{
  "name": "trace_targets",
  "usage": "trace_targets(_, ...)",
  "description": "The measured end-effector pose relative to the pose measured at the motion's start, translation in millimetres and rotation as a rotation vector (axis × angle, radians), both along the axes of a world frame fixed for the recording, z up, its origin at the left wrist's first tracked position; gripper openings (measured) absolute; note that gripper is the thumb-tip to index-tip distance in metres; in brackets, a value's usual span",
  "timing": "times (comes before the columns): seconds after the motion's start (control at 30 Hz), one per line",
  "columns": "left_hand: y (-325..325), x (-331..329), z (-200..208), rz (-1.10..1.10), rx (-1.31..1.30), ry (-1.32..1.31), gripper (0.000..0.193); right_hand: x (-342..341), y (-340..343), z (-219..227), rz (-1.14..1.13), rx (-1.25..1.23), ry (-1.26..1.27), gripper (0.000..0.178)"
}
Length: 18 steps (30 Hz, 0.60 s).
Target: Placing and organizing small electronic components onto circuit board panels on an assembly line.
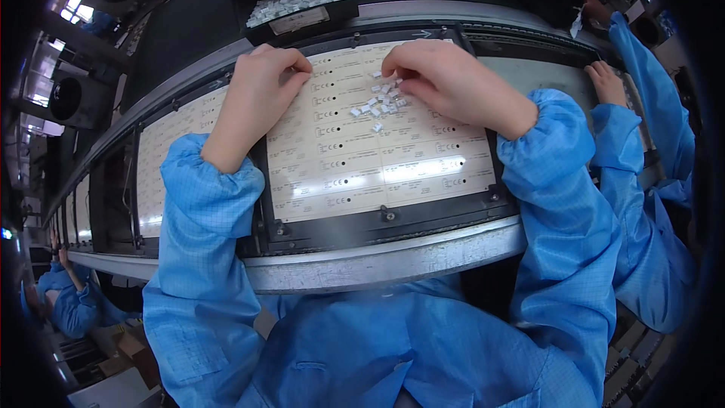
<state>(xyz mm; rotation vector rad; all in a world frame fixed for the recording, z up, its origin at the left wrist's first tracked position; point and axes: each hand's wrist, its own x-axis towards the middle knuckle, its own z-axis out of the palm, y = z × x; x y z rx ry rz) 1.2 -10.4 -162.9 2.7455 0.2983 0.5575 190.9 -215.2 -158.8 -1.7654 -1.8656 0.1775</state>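
Observation:
A cream-coloured circuit board panel (pixel 325 174), printed in repeating rows, lies in a black frame in front of me. My left hand (pixel 264 91) is over the panel's far left corner, thumb and fingertips bent together in a pinch; whatever is between them is too small or hidden to tell. A loose heap of small white connectors (pixel 381 100) lies on the panel right of its middle. My right hand (pixel 453 83) reaches over this heap from the right, fingers curled and tips at the pieces. Its grip is partly hidden.
Beyond the frame stands a black bin (pixel 302 19) full of white connectors. A metal rail (pixel 385 264) runs along the near edge. Another framed panel (pixel 181 151) lies to the left. At right, a co-worker's hand (pixel 606 83) rests beside a neighbouring frame.

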Motion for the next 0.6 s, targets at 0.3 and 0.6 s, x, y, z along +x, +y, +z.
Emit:
trace_targets(0.3,-4,4,-2,-0.028,0.019,-0.041,0.01,18,-11,10,-0.041,0.021,-0.001,0.01)
trace_targets(0.6,-43,15,18,0.151,0.444,0.098,0.014,16,-11,9,-0.146,0.027,-0.01,0.012)
